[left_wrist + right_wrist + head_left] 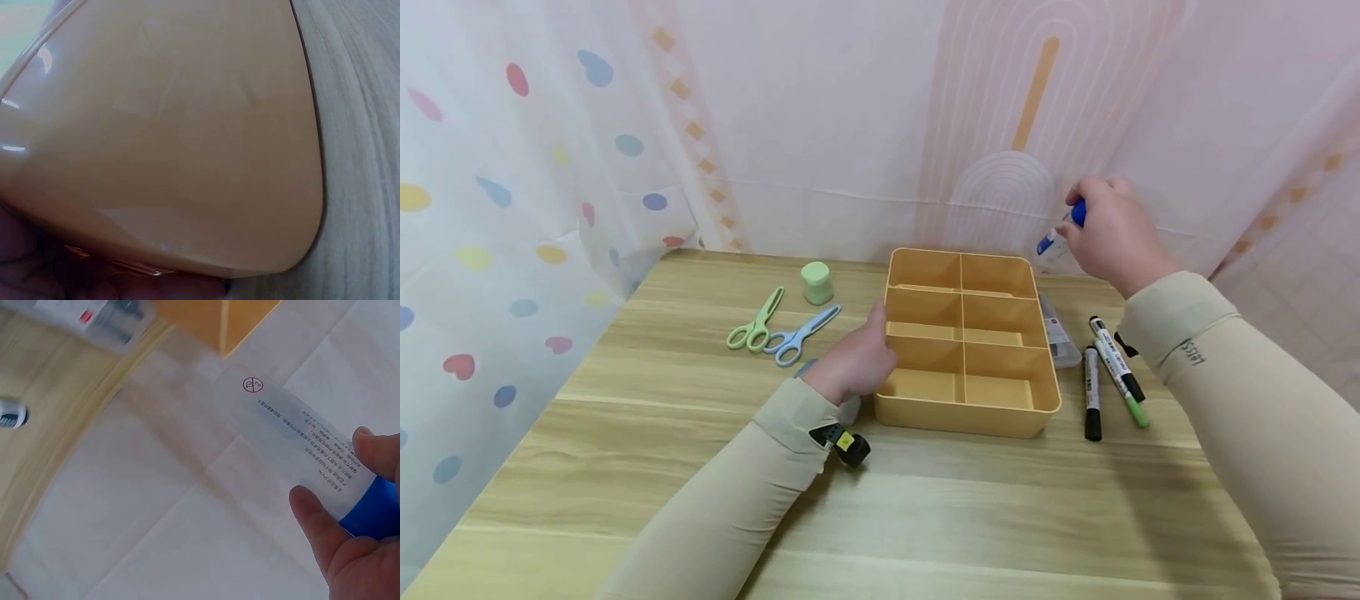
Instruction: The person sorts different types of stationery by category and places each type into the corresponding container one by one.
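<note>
An orange storage box [967, 421] with several compartments stands on the table. My left hand [859, 354] holds its left side, thumb up at the rim. In the left wrist view, fingers [162, 287] lie along the lower edge of the box's glossy wall [187, 144]. Raised beyond the box's back right corner, my right hand [1112, 229] grips a clear glue bottle [1054, 243] by its blue end. The right wrist view shows the printed bottle [294, 444] between thumb and finger, its clear end pointing away from the hand.
Green scissors [760, 323], blue scissors [805, 333] and a small green jar [817, 283] lie left of the box. To its right are a clear case [1060, 342], black markers [1092, 396] and a green pen [1135, 408]. A patterned curtain [820, 125] hangs behind the table.
</note>
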`<state>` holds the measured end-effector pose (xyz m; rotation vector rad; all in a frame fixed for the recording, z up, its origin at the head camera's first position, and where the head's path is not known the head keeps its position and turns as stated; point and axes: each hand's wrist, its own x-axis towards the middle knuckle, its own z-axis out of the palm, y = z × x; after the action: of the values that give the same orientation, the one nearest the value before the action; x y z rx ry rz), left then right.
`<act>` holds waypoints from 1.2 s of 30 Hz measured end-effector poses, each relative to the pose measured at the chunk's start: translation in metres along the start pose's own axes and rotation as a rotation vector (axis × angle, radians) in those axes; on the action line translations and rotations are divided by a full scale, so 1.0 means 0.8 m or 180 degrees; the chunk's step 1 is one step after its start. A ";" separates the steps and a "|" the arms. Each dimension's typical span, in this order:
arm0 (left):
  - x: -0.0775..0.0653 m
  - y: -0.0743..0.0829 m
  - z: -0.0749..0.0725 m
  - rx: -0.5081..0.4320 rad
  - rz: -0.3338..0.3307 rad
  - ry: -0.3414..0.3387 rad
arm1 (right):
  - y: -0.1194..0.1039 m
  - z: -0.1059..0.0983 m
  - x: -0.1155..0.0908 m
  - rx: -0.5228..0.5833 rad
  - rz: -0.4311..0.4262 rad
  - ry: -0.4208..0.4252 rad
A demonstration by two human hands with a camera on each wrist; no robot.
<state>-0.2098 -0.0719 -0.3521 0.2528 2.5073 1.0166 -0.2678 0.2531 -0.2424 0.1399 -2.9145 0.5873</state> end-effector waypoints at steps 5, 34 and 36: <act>-0.002 0.000 0.001 -0.0031 -0.0046 0.0001 | -0.023 0.012 -0.003 0.0093 -0.0173 -0.0078; 0.006 0.005 0.011 -0.0177 -0.0032 0.0057 | -0.023 0.105 0.004 -0.0026 -0.0484 -0.0440; 0.005 0.005 0.010 -0.0187 -0.0032 0.0049 | -0.025 0.105 0.005 -0.0089 -0.0518 -0.0449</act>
<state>-0.2095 -0.0625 -0.3556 0.2153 2.4852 1.0903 -0.2809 0.2016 -0.3104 0.4270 -3.0055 0.5298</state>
